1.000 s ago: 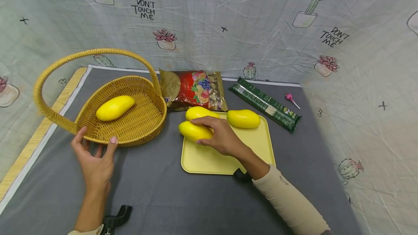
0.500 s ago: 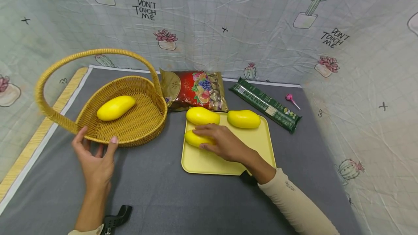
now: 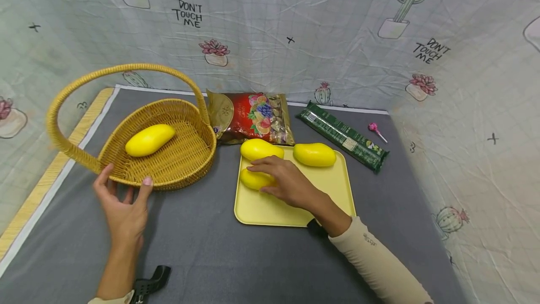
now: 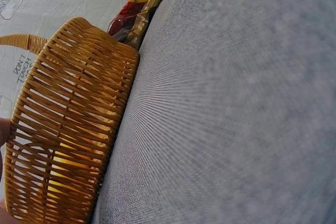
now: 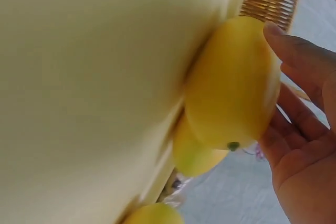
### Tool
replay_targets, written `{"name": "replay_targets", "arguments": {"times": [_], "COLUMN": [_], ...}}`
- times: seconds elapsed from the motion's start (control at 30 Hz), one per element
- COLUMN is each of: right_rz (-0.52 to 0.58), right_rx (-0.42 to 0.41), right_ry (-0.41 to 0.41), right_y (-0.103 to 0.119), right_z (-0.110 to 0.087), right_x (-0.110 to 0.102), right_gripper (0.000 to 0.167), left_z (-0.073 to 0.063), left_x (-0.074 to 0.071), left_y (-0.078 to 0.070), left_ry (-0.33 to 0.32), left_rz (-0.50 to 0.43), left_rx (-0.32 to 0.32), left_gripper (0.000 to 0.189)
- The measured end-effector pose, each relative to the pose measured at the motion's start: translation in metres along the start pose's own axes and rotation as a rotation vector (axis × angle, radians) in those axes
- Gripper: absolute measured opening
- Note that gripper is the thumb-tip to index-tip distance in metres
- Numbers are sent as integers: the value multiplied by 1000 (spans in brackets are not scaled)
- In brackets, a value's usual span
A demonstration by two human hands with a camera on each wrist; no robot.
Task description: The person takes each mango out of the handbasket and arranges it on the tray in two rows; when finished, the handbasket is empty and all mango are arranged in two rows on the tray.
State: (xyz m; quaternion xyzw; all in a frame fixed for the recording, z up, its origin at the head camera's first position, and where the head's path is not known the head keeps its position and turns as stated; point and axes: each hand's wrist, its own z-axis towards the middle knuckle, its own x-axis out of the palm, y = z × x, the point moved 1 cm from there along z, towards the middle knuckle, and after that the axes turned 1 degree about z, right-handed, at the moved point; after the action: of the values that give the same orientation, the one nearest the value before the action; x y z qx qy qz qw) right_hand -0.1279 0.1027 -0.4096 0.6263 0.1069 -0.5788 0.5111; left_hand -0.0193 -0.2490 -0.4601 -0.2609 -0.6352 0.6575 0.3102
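Note:
My left hand (image 3: pixel 124 215) holds the near rim of a wicker basket (image 3: pixel 185 183), with thumb and index finger at the rim. One yellow mango (image 3: pixel 149 140) lies inside. Over the pale yellow tray (image 3: pixel 287 212), my right hand (image 3: pixel 291 183) is loosely around another mango (image 3: pixel 253 179), which rests on the tray. In the right wrist view, the thumb touches that mango (image 5: pixel 231 87) near its top edge, and the fingers lie loosely along its far side. Two more mangoes sit at the tray's back edge: the left one (image 3: pixel 259 148) and the right one (image 3: pixel 314 155).
Behind the tray lies a red and gold candy bag (image 3: pixel 253 116). A long green packet (image 3: pixel 343 135) slants at the back right, with a pink lollipop (image 3: pixel 377 131) beyond it. A printed curtain (image 3: pixel 274 36) hangs behind the grey-covered table (image 3: pixel 202 247).
The mango under my right hand has moved from over the tray's left edge down onto the tray, and the fingers have loosened around it. My left hand and the basket have stayed put.

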Motion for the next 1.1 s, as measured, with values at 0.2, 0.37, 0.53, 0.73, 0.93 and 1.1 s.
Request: {"name": "replay_targets", "arguments": {"times": [0.2, 0.37, 0.53, 0.73, 0.93, 1.1], "right_rz": [53, 113, 162, 198, 183, 119], "right_rx": [-29, -27, -36, -73, -39, -11], "right_ry": [-87, -134, -152, -167, -140, -110], "right_y": [19, 44, 69, 85, 91, 96], "right_z": [17, 40, 66, 104, 143, 172], "right_x": [-7, -13, -12, 4, 26, 43], "right_gripper": [59, 57, 59, 61, 63, 64], "left_z": [0, 0, 0, 0, 0, 0], "left_x": [-1, -2, -1, 0, 0, 1], "left_y": [0, 0, 0, -1, 0, 0], "left_ry": [2, 4, 6, 6, 5, -1], "left_rz": [-19, -13, -8, -7, 4, 16], "left_rx": [-6, -6, 0, -4, 3, 3], "left_gripper": [87, 87, 88, 88, 88, 87]}}
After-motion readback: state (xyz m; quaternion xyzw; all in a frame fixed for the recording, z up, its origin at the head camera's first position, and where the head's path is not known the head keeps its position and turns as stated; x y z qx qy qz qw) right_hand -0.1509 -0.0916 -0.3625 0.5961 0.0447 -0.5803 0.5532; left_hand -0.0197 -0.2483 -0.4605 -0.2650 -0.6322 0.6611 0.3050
